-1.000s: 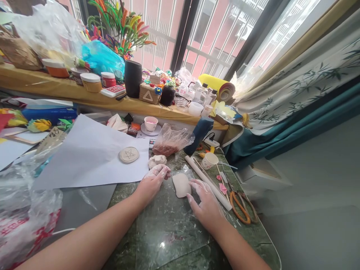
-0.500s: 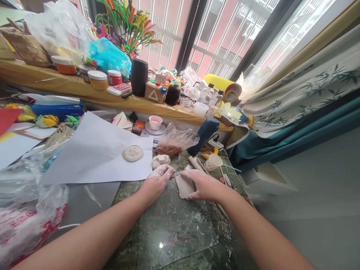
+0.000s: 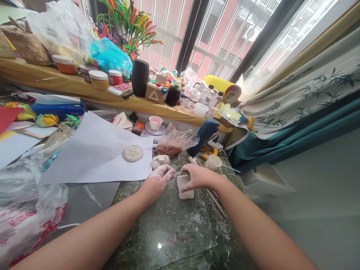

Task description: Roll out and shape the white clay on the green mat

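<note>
A small flat slab of pale clay (image 3: 186, 193) with rounded corners lies on a glass sheet (image 3: 174, 221). My right hand (image 3: 198, 177) arches over it, fingertips at its far edge and thumb on its near part, gripping it lightly. Just left of the slab, my left hand (image 3: 158, 180) is closed with thumb and fingers pressed together; whatever they may hold is hidden. White clay residue coats the fingers of my left hand. Behind that hand sits a lump of white clay (image 3: 160, 160).
A round clay disc (image 3: 133, 153) with a star lies on white paper (image 3: 92, 161) to the left. Bagged brown clay (image 3: 171, 146) and a dark blue object (image 3: 204, 137) stand behind. A paper cup (image 3: 213, 162) and thin sticks (image 3: 215, 202) are at right.
My right hand has drawn its fingers in and its thumb has shifted up and left onto the slab. The slab appears turned, its outline now squarer. My left hand has barely moved.
</note>
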A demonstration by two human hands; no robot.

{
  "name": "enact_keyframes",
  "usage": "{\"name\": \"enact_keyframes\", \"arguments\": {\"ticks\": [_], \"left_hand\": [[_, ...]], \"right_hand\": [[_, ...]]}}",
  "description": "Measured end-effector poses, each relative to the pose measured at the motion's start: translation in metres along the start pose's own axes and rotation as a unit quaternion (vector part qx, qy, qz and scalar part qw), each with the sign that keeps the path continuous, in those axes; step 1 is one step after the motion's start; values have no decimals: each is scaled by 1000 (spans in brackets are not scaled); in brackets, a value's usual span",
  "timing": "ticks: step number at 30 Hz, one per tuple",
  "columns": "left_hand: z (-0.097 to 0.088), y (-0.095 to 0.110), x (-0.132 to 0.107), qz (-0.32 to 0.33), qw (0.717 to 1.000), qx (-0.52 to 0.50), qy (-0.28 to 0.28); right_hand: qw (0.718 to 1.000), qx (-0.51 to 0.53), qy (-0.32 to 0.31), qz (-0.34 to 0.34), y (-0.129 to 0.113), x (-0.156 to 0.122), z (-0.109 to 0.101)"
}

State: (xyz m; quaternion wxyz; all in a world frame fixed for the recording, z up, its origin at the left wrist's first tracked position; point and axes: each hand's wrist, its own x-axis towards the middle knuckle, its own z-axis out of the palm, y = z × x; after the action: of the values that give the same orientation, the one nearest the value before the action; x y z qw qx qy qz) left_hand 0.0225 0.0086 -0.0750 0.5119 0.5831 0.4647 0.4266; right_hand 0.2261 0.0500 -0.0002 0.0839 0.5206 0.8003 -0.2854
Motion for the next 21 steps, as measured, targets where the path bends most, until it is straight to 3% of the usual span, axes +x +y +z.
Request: {"name": "enact_keyframes", "arguments": {"ticks": [6,13,15,17,18,21], "left_hand": [[-1,3,0,-24,1000,13,0],[1,3,1,-21,1000,-5,6],[1,4,1,-31,999,-9,7],[1,7,0,-36,999,-12,10],[0,7,0,-36,999,-14,12],[0,9,0,-36,999,-13,17]], "right_hand": [[999,43,3,16,2,-9,-7],[993,112,-16,16,14,-27,8],[990,139,6,26,11,-37,7],[978,179,89,51,5,-54,-4],[965,198,162,64,2,-65,-12],[871,184,454,29,-1,-104,-38]]}}
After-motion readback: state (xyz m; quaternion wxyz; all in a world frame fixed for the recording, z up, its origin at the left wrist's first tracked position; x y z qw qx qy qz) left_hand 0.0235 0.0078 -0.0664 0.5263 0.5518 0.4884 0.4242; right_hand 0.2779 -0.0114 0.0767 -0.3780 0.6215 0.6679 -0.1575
